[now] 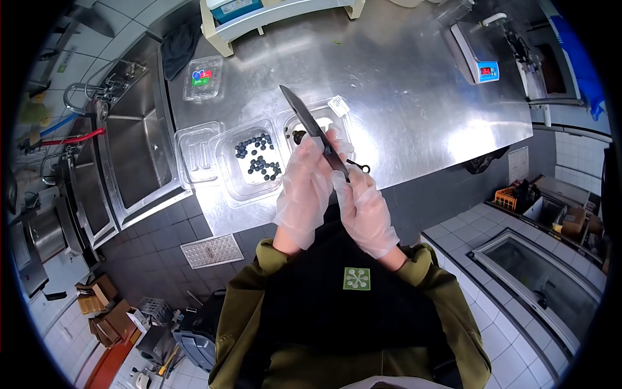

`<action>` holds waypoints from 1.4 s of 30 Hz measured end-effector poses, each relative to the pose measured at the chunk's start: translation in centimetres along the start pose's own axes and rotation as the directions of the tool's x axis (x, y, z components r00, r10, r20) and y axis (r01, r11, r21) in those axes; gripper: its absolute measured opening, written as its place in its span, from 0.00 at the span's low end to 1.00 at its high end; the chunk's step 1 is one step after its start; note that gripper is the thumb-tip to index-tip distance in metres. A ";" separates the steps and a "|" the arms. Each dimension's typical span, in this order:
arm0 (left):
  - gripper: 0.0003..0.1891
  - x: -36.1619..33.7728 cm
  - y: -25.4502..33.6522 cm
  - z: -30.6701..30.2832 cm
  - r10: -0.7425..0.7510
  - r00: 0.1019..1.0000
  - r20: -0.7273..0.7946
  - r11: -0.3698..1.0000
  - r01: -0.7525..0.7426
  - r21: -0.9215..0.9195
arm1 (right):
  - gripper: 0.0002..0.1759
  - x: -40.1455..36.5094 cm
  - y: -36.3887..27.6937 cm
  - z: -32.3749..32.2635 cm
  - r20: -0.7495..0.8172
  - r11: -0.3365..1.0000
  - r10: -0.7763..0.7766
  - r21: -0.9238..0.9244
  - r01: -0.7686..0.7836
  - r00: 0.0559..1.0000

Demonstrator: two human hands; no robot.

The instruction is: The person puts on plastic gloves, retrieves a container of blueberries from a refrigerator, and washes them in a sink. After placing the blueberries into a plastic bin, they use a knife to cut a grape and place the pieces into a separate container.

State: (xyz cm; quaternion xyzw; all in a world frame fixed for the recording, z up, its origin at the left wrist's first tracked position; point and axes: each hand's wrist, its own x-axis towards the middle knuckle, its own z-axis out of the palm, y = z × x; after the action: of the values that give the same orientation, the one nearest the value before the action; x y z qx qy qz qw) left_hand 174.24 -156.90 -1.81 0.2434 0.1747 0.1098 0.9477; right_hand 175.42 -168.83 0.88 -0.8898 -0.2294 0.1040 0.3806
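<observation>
A dark-bladed knife (300, 107) is held up over the counter, its tip pointing away and to the left. My left hand (304, 181), in a clear plastic glove, closes around it near where blade meets handle. Gloved likewise, my right hand (367, 211) pinches the handle's near end. Left of the hands, a clear plastic tray (223, 185) contains several loose blueberries (256, 155). Beyond my left hand sits a second clear tray (345, 123) with a white label; a dark piece (299, 137) inside is partly hidden. A black ring-ended thing (366, 169) shows beside my fingers.
The steel counter (414, 84) carries a clear lid (194, 155), a labelled clamshell box (203, 79), a digital scale (479, 58) and a cream stand (278, 23). A sink (136, 142) adjoins on the left, with a dark cloth (180, 50) by it.
</observation>
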 end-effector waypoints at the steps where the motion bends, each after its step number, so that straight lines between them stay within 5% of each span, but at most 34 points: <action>1: 0.17 0.1 0.1 -0.2 -0.026 1.000 -0.008 1.000 0.026 0.007 | 0.15 0.2 0.0 0.0 -0.002 0.999 -0.001 0.041 0.001 1.000; 5: 0.16 0.5 0.8 1.6 -0.044 0.975 -0.219 0.997 0.055 0.044 | 0.15 0.6 0.0 0.2 0.004 0.992 0.040 0.119 -0.040 0.999; 8: 0.15 0.7 0.5 0.8 0.010 0.982 -0.191 0.964 0.041 0.263 | 0.16 0.2 0.7 0.6 -0.008 0.990 0.009 0.144 -0.008 1.000; 17: 0.15 0.0 0.5 1.7 0.119 0.945 -0.305 0.993 -0.111 0.044 | 0.13 0.3 0.2 0.1 0.029 0.978 -0.030 0.207 0.023 0.999; 23: 0.16 0.2 0.2 1.1 0.056 0.943 -0.328 0.997 -0.070 -0.032 | 0.12 0.3 0.3 0.2 0.009 0.987 -0.055 0.150 0.053 0.998; 32: 0.18 -0.7 0.0 0.6 0.116 0.985 -0.127 0.981 -0.094 0.172 | 0.14 0.2 -0.1 -0.1 0.066 0.999 -0.019 -0.030 0.021 0.998; 35: 0.19 -0.3 0.3 1.1 0.010 0.973 -0.231 0.997 0.007 0.074 | 0.14 0.0 1.2 0.8 -0.100 0.989 -0.127 0.061 0.133 0.987; 42: 0.20 -0.3 1.5 1.2 -0.141 0.978 -0.152 0.989 0.132 -0.067 | 0.15 0.2 0.5 -0.4 -0.030 0.997 -0.079 0.003 0.080 0.996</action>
State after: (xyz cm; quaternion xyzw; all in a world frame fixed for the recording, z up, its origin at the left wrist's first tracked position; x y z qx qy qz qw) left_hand 174.27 -156.19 0.02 0.1949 0.2614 0.0682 0.9429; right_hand 175.87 -169.32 0.82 -0.8805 -0.2586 0.0758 0.3899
